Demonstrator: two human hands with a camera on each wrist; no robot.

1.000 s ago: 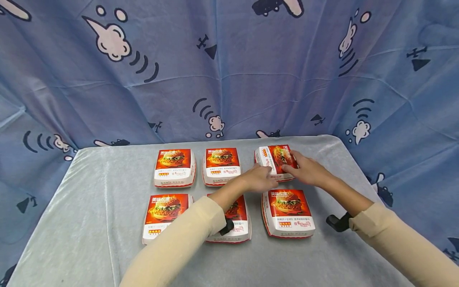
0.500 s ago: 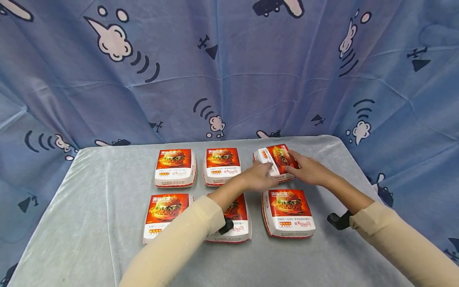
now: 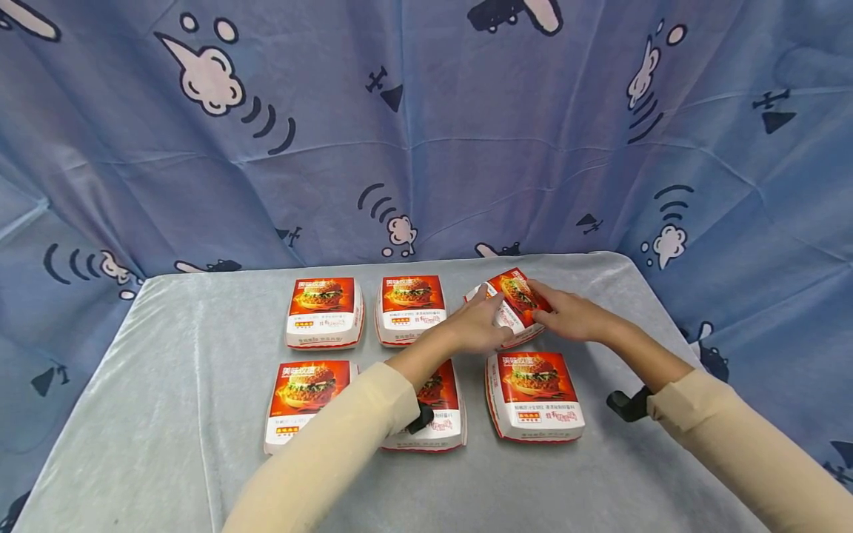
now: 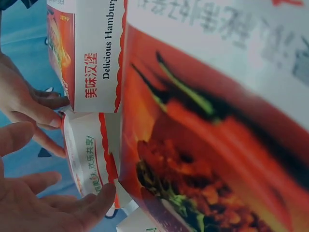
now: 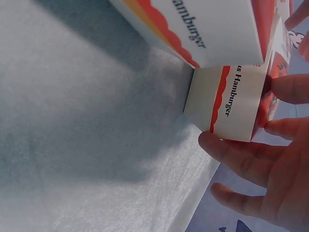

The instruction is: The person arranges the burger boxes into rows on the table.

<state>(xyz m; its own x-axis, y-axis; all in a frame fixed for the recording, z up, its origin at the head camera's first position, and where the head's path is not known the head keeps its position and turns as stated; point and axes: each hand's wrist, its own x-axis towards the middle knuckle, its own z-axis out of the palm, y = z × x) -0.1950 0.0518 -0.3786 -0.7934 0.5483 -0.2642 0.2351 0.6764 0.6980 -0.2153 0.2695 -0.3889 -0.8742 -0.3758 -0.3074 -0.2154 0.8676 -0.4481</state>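
Both hands are on a red-and-white hamburger box (image 3: 516, 292) at the table's back right, which stands turned at an angle. My left hand (image 3: 474, 326) holds its left side, fingers and thumb spread along that edge; part of the side is hidden behind them. On the opposite side my right hand (image 3: 571, 313) grips the corner, thumb over the lid's edge and fingers farther back. In the right wrist view, fingertips reach the printed side of the box (image 5: 236, 106). Just in front of it sits another hamburger box (image 3: 535, 396), set straight.
Several matching boxes form two rows on the grey cloth-covered table (image 3: 153, 400): one at back left (image 3: 325, 311), one at back middle (image 3: 412, 311), one at front left (image 3: 306, 396). The left forearm partly covers the front middle box (image 3: 426, 440). A blue patterned curtain (image 3: 426, 133) hangs behind.
The back right hamburger box has turned further counterclockwise and shifted slightly left between the hands. Both hands have moved a little with it. The other boxes keep their places.
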